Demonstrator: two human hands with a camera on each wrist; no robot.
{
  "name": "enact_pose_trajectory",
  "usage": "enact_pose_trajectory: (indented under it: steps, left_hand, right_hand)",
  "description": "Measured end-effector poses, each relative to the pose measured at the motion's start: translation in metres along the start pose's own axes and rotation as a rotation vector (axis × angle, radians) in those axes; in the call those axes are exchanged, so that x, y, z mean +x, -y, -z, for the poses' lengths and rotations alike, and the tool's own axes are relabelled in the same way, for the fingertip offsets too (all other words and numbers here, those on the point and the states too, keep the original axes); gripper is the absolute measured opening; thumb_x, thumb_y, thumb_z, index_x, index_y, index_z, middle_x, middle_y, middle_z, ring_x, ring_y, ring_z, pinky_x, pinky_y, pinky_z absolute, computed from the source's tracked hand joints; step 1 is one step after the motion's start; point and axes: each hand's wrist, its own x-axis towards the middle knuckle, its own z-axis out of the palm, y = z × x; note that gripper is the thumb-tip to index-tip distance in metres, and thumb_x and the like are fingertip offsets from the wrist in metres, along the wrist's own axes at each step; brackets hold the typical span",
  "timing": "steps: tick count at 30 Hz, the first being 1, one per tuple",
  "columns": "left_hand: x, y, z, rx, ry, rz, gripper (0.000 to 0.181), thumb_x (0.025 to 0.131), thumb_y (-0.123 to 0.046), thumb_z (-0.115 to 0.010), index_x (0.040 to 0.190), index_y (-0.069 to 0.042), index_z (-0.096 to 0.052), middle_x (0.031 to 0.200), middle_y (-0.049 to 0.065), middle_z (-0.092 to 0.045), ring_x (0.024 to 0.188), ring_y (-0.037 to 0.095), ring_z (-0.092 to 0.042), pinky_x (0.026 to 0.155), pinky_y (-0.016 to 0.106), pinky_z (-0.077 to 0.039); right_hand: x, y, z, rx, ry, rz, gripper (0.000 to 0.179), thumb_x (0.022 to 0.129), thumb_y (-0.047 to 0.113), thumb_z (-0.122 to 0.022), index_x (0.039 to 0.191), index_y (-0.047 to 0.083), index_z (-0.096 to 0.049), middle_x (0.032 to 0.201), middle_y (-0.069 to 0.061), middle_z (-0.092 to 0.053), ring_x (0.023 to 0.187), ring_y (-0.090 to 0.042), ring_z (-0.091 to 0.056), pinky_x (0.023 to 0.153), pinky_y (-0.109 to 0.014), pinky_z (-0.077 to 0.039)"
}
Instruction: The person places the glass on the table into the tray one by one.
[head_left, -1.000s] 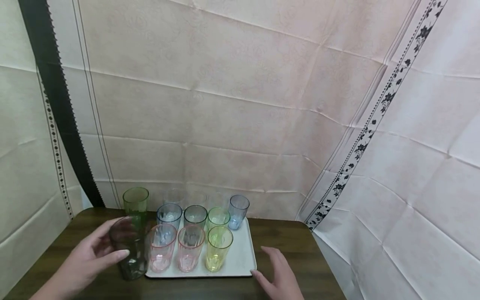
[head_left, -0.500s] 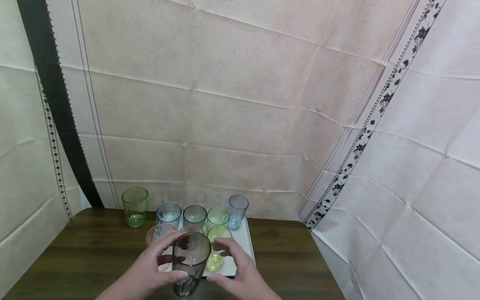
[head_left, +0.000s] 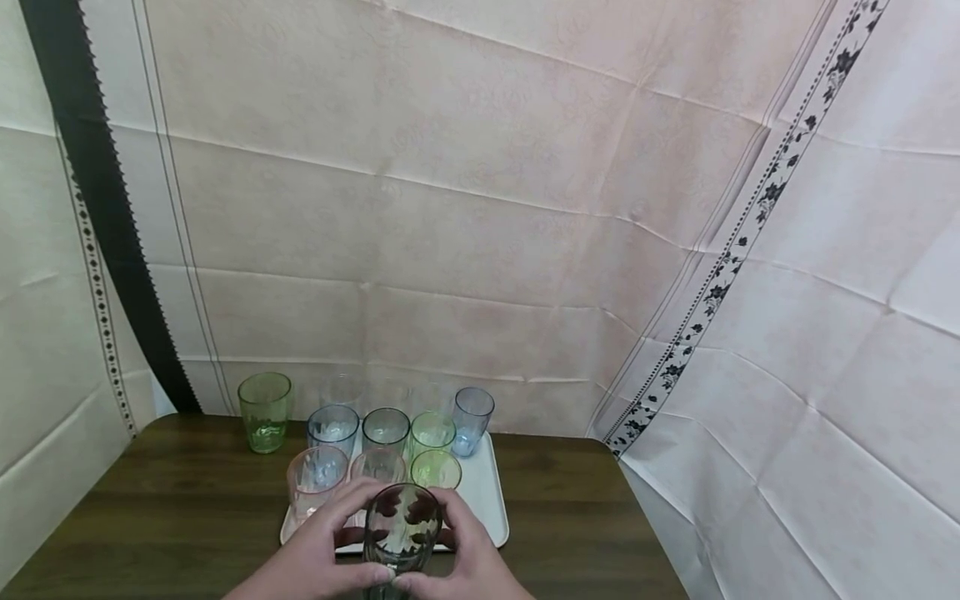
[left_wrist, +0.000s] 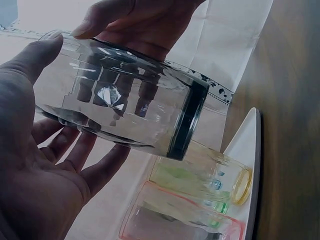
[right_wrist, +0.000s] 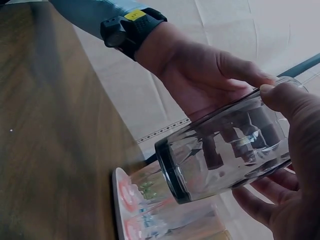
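A smoky grey drinking glass [head_left: 402, 523] is held between both hands in front of the tray, above the tabletop. My left hand [head_left: 321, 547] grips its left side and my right hand [head_left: 474, 548] grips its right side. The thumbs come together on the near side, while the other fingers curve around the sides. In the left wrist view, the thick dark base of the grey glass [left_wrist: 187, 122] points toward the table, and fingers show through the clear wall. The right wrist view shows the same glass [right_wrist: 225, 150] tilted, with its base off the tray.
A white tray [head_left: 491, 500] carries several upright glasses: pink [head_left: 307, 483] and yellow [head_left: 437, 468] in front, blue [head_left: 333, 427], dark-rimmed [head_left: 386, 427] and green [head_left: 432, 430] behind, another blue [head_left: 472, 421] at back right. A green glass [head_left: 266, 412] stands left on the wooden table [head_left: 180, 500].
My left hand has carried the grey glass rightward from the tray's left side to its front. My right hand has come in from the right and now holds the glass too.
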Motion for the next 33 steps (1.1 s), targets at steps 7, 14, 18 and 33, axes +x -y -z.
enact_pose_trajectory:
  steps: [7,14,18,33]
  left_hand:
    - [-0.008,-0.001,0.008,0.243,-0.010,0.026,0.077,0.086,-0.022,-0.086,0.153,-0.018,-0.048,0.146,0.003,-0.049,0.125,0.016,-0.055,0.093,0.036,-0.058]
    - [-0.033,0.000,0.033,0.473,-0.084,0.216,0.068,0.086,-0.048,-0.083,0.145,-0.037,-0.052,0.141,-0.010,-0.054,0.119,0.010,-0.059,0.090,0.036,-0.058]
    - [-0.052,0.005,0.047,0.629,-0.139,0.236,0.068,0.082,-0.055,-0.083,0.141,-0.034,-0.058,0.136,-0.013,-0.057,0.117,0.009,-0.060,0.088,0.038,-0.059]
    - [-0.103,0.040,0.106,0.961,-0.178,0.458,0.092,0.073,-0.077,-0.076,0.131,-0.007,-0.065,0.125,0.013,-0.065,0.111,0.035,-0.064,0.079,0.058,-0.058]
  right_hand:
    - [-0.007,-0.004,0.003,-0.012,-0.023,-0.032,0.077,0.088,0.018,-0.084,0.152,0.017,-0.043,0.140,-0.008,-0.058,0.123,-0.030,-0.061,0.092,-0.039,-0.059]
    - [-0.023,-0.013,0.018,-0.075,-0.089,-0.029,0.074,0.086,0.015,-0.086,0.148,0.008,-0.046,0.131,-0.015,-0.061,0.118,-0.031,-0.062,0.088,-0.039,-0.061]
    - [-0.034,-0.020,0.029,-0.110,-0.132,-0.039,0.074,0.085,0.013,-0.086,0.148,0.008,-0.047,0.128,-0.015,-0.062,0.117,-0.026,-0.062,0.085,-0.038,-0.061]
    - [-0.060,-0.030,0.057,-0.172,-0.256,-0.142,0.072,0.082,0.010,-0.087,0.144,0.011,-0.049,0.127,-0.015,-0.062,0.115,-0.026,-0.065,0.087,-0.039,-0.061]
